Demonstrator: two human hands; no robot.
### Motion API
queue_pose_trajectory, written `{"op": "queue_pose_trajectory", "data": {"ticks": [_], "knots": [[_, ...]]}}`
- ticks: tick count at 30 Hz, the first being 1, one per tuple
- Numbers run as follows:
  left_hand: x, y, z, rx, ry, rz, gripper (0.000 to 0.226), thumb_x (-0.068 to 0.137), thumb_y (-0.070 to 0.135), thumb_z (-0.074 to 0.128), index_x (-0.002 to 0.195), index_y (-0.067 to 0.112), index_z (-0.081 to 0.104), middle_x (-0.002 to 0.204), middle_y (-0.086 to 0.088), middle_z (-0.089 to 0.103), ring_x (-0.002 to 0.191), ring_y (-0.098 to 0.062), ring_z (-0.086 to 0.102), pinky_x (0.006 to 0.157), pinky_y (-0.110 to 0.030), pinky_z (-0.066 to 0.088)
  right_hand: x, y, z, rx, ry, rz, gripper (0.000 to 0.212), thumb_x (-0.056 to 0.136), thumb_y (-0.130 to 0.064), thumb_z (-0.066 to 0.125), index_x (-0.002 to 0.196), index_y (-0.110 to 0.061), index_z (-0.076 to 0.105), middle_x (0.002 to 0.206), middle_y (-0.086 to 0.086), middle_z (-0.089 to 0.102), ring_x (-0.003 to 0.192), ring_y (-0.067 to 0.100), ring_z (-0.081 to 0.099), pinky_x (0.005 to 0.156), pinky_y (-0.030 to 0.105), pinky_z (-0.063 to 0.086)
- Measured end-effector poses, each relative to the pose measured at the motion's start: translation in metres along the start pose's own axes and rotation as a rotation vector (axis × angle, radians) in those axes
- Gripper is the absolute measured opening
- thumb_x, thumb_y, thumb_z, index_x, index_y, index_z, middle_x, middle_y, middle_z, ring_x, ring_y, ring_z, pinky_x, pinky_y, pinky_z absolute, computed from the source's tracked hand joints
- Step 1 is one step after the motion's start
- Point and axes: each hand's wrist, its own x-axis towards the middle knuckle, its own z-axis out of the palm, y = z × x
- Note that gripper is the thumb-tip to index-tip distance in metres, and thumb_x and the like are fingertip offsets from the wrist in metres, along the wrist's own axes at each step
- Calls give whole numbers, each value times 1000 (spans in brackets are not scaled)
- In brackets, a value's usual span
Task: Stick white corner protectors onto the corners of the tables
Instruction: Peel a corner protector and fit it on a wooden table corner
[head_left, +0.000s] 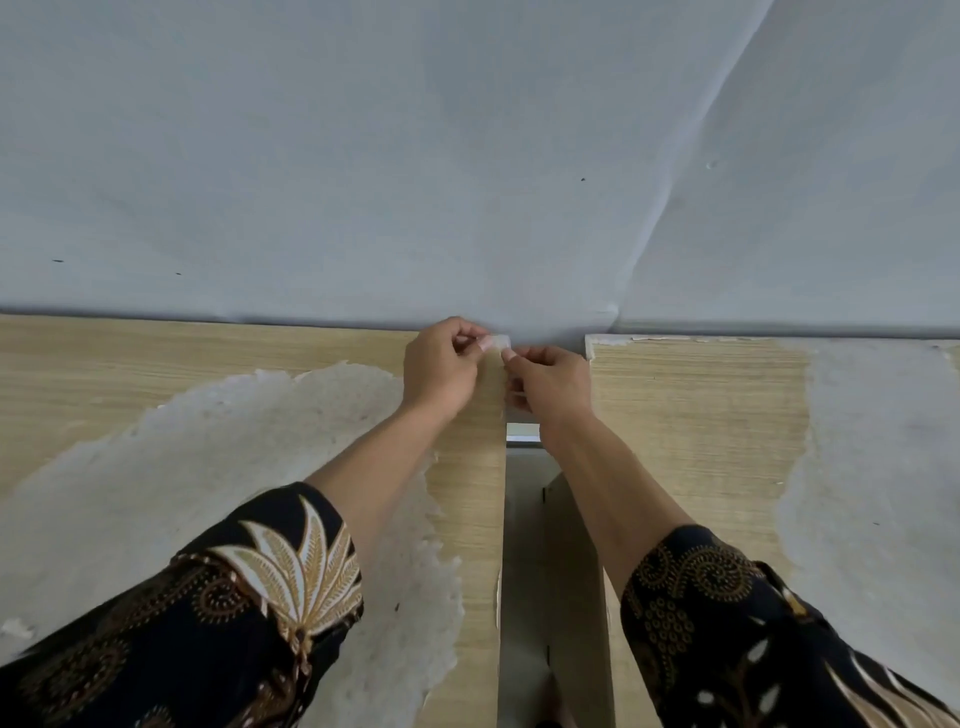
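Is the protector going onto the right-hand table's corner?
No: the left hand and right hand hold the corner protector at the left table's far corner.

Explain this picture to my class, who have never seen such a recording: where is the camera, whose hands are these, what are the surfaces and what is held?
There is no machine here: one camera, worn on a person's head, looks forward and down, so you see their own two arms in patterned sleeves. The left hand and right hand meet at the far corner of the left table, a wood-patterned top with a pale worn patch. Between their fingertips they pinch a small white corner protector, right at that corner. A narrow gap separates this table from the right table, also wood-patterned and worn. Behind both stands a grey-blue wall. Whether the protector is already stuck down cannot be told.
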Motion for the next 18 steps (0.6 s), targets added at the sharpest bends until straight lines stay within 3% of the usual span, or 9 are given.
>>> {"op": "queue_pose_trajectory", "data": {"ticks": [6,12,18], "knots": [[15,-9,13,183,-1,228,13,91,18,71,100,10,73,100,-3,73,95,-20,64,82,-26,45,17,6,4,-18,61,1,9,89,-16,75,91,-7,72,70,4,68,56,14,60,52,24,55],[23,-24,20,249,28,392,13,89,16,70,97,5,73,96,-9,72,94,-27,63,82,-36,47,30,16,14,-29,111,9,10,87,-20,76,80,-14,71,67,2,69,56,16,62,72,45,63],[28,-30,24,191,47,418,14,88,15,70,96,5,73,93,-9,72,90,-26,65,79,-33,48,38,20,22,-85,185,-12,14,77,-34,77,72,-22,71,75,-1,74,79,24,73,79,48,60]]}}
